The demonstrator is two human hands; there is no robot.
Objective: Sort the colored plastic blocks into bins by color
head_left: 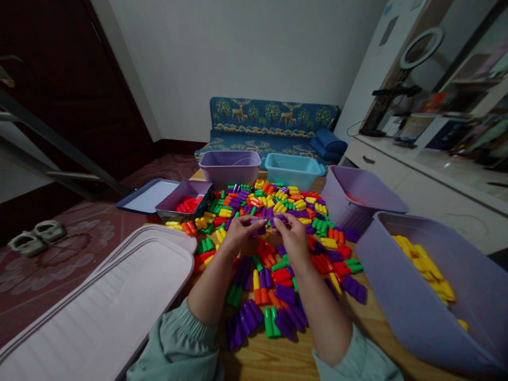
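The wooden table (273,354) before me carried a spread of colourful plastic peg blocks (278,278), a lilac plastic bin (416,312) near right, and a purple tub (230,173) and light-blue tub (292,173) far off.

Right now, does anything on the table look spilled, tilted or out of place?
The back-right purple bin looks tipped toward the pile of loose blocks covering the table. The pale lid seems to overhang the table's left edge.

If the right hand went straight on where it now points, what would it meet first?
Probably the pile of coloured blocks just beyond the right hand, which grips a purple block; the blue tub stands farther behind. Depth is unclear.
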